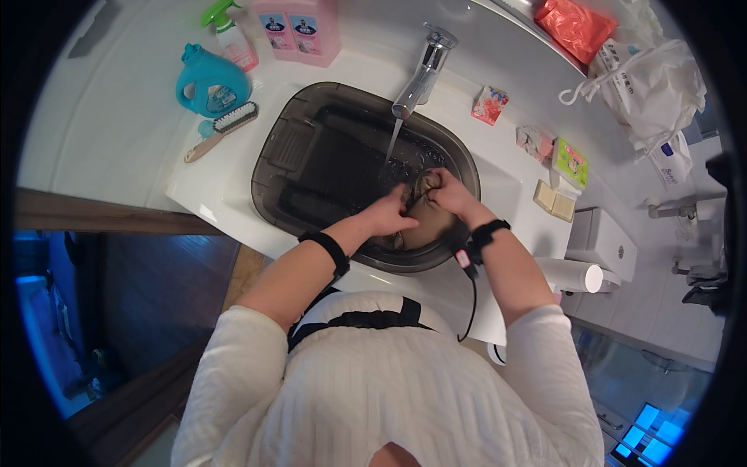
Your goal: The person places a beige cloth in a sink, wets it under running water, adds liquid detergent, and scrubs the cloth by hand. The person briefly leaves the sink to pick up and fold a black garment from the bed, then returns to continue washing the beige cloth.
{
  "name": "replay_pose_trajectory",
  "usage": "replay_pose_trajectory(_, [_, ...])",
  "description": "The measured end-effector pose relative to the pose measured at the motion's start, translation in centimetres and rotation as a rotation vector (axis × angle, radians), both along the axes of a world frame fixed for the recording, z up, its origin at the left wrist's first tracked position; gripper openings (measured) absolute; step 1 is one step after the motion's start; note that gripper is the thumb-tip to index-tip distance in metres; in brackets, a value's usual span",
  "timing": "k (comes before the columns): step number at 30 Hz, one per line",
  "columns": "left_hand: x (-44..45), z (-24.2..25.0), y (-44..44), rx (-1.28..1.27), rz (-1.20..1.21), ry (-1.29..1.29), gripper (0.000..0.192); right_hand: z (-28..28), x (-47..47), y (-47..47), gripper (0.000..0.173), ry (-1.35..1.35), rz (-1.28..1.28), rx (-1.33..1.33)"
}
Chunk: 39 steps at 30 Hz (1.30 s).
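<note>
A wet olive-brown cloth (430,222) lies bunched at the right end of a dark translucent plastic washbasin (264,175) with water in it. My right hand (454,195) grips a gathered fold of this cloth. At the cloth's left edge is my left hand (388,213), thumb and fingers spread, the fingertips blurred near the water. From the chrome faucet (423,73) a stream of water (394,140) runs into the basin, just beyond my hands. The lower part of the cloth is under water and partly hidden.
On the white sink counter (227,201) left of the basin are a scrub brush (224,128), a teal detergent bottle (213,82), a spray bottle (230,38) and pink jugs (300,29). Soap bars (553,200) and a green packet (571,163) sit at the right. A cable (474,309) hangs by my right wrist.
</note>
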<state>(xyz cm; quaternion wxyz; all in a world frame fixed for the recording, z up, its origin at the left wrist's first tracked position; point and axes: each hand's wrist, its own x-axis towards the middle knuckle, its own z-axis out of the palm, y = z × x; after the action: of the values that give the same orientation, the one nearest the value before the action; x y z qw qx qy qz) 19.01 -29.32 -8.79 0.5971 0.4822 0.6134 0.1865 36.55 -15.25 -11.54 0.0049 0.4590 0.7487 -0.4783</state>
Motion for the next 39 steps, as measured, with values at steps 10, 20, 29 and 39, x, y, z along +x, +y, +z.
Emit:
replay_pose_trajectory(10, [0.2,0.8,-0.7,0.617,-0.019,0.013,0.115,18.1,2.5,-8.2,0.056,0.483,0.119,0.198])
replay_pose_trajectory(20, [-1.0,3.1,-0.7,0.476,-0.061,0.374,0.055,16.4,2.5,-8.3,0.052,0.419,0.419,0.711])
replay_pose_trajectory(29, [-5.4,17.0,3.1,0.820,0.163,0.428,0.025,6.7,3.0,-9.6,0.058,-0.083,0.507,0.569])
replay_pose_trajectory(39, [-8.7,20.5,13.2,1.129,-0.027,1.091,0.045,2.2,0.6,-9.0,0.064,-0.378,0.638,0.542])
